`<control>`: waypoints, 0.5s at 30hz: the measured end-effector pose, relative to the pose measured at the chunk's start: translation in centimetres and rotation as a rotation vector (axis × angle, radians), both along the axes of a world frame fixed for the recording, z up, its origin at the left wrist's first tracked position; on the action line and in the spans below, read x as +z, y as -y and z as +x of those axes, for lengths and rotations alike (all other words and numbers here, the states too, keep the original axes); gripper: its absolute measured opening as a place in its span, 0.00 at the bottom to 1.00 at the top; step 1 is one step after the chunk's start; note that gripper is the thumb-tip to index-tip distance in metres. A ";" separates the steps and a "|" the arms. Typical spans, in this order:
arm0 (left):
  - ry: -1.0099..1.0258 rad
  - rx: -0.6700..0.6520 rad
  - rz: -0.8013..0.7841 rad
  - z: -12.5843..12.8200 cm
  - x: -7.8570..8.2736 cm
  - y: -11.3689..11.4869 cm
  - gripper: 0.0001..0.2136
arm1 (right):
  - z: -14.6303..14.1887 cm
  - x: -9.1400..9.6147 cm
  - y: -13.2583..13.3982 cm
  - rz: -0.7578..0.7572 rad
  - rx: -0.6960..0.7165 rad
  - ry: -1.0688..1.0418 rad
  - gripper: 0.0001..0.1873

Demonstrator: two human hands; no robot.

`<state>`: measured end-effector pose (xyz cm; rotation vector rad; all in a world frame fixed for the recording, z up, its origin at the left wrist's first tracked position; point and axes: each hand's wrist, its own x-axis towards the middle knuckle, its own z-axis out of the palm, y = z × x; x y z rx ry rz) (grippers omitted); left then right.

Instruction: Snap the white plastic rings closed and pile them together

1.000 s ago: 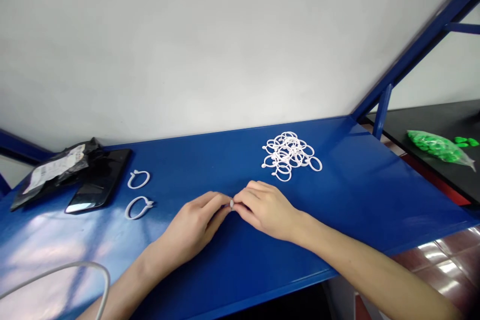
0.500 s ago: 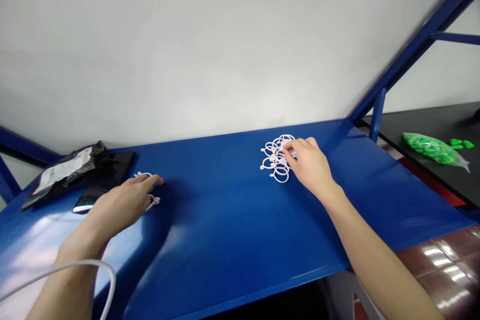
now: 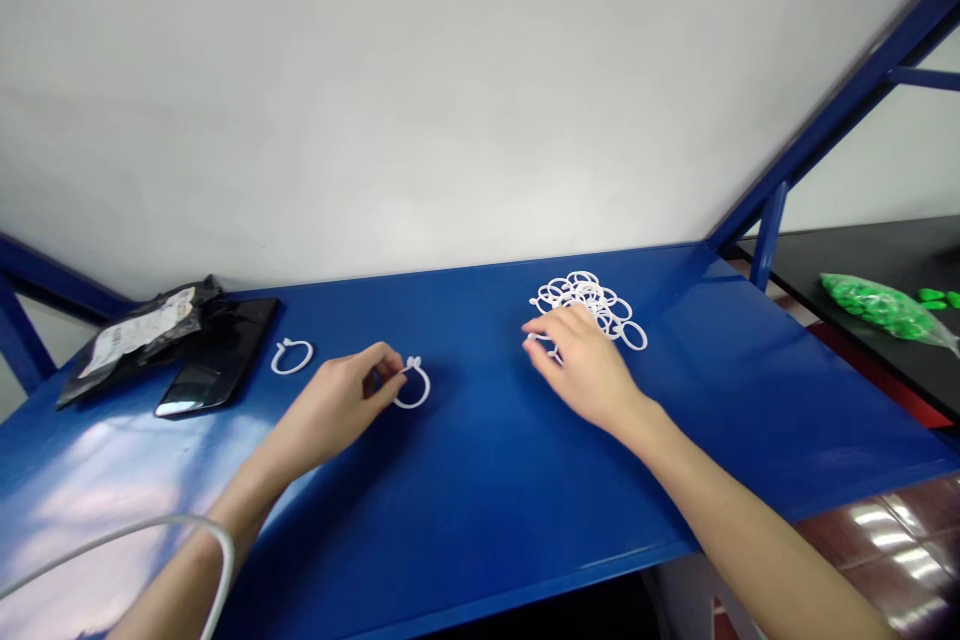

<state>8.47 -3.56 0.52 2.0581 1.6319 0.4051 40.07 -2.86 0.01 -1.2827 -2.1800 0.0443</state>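
My left hand point(image 3: 341, 400) pinches a white plastic ring point(image 3: 413, 386) by its edge, low over the middle of the blue shelf point(image 3: 465, 480). To its left, a second white ring point(image 3: 292, 357) lies flat by itself. My right hand point(image 3: 581, 365) sits at the near edge of a pile of several white rings point(image 3: 596, 302). Its fingers are curled round a ring point(image 3: 537, 341), which shows only in part under the fingertips.
A black phone point(image 3: 217, 365) and a black packet with a white label point(image 3: 142, 328) lie at the back left. A white cable point(image 3: 127, 535) loops at the lower left. A blue frame post point(image 3: 769, 220) stands at right, with a green bag point(image 3: 877, 305) on the black table beyond.
My left hand has come from the rings at the left to the middle, bringing one ring. My right hand has drawn back from the top of the pile to its near edge.
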 end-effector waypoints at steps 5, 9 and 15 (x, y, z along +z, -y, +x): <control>0.260 -0.055 -0.101 3.1 -0.6 1.4 0.12 | -3.8 -1.4 2.5 -0.122 0.374 -0.013 0.18; 0.355 -0.064 -0.137 3.9 -1.0 1.7 0.13 | -4.5 -2.0 3.0 -0.248 0.433 -0.150 0.17; 0.379 -0.052 -0.089 4.6 -1.1 2.2 0.11 | -4.3 -1.7 2.6 -0.567 0.332 -0.460 0.09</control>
